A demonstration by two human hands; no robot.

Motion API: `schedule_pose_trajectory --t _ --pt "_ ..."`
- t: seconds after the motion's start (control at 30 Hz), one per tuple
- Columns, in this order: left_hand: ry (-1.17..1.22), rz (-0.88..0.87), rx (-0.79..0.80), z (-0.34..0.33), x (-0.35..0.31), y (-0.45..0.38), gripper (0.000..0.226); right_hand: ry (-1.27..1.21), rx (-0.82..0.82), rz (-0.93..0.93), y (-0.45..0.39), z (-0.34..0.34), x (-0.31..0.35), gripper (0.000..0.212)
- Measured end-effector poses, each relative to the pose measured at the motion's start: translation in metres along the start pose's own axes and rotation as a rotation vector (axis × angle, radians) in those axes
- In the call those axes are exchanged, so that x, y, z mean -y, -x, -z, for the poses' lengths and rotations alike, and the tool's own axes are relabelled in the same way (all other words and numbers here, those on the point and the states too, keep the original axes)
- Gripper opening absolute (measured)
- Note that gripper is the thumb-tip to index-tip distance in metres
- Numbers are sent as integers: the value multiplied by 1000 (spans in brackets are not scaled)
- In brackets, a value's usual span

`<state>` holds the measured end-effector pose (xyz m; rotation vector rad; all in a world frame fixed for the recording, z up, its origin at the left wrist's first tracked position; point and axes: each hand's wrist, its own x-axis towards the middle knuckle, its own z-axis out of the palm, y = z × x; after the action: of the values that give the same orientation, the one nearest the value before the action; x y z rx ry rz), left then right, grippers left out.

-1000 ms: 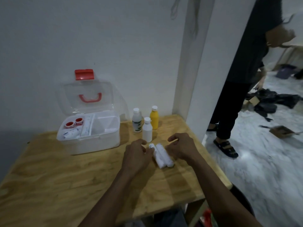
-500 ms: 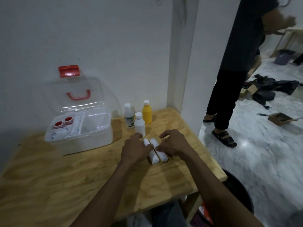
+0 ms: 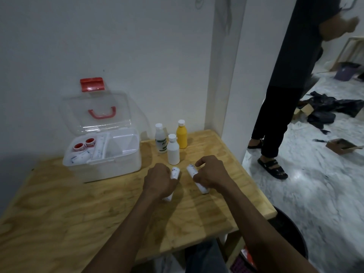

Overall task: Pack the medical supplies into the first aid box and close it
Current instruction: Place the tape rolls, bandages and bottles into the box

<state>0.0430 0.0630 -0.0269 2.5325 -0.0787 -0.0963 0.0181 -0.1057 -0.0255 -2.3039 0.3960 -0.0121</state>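
The white first aid box (image 3: pixel 110 167) stands open on the wooden table (image 3: pixel 59 213), its clear lid (image 3: pixel 96 113) with red handle leaning on the wall. Inside lie two red-rimmed tape rolls (image 3: pixel 84 144) and white wrapped packs (image 3: pixel 79 157). My left hand (image 3: pixel 159 181) is shut on one white bandage roll (image 3: pixel 175 173). My right hand (image 3: pixel 210 173) is shut on a second white bandage roll (image 3: pixel 192 170). The two rolls are a little apart, just above the tabletop. Behind them stand a white bottle (image 3: pixel 173 149), a clear bottle (image 3: pixel 160 138) and a yellow bottle (image 3: pixel 181 134).
A white pillar (image 3: pixel 226 75) rises at the table's back right corner. A person in dark clothes and sandals (image 3: pixel 279 115) stands on the marble floor to the right. A dark round bin (image 3: pixel 291 233) sits below the table's right edge. Black bags and boxes litter the floor.
The two bandage rolls lay side by side between my hands; now each hand has taken hold of one and they are pulled apart.
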Motion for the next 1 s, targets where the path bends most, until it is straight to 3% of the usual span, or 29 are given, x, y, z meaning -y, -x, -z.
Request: schedule_pose_trajectory --t 0.13,0.4,0.53,0.7,1.0 --pt "229 -17 -7 20 14 14 26 -134 44 38 10 -2 9 49" --pt "569 -96 -150 83 42 39 43 -389 125 353 28 -20 72 61" --pt "525 -205 -331 122 51 32 55 -426 92 504 26 -24 119 62" --pt "406 -256 -457 157 60 0 47 -351 -49 660 6 -35 167 52" --pt "243 -203 -403 161 71 -39 28 -159 -71 664 -32 -58 191 25"
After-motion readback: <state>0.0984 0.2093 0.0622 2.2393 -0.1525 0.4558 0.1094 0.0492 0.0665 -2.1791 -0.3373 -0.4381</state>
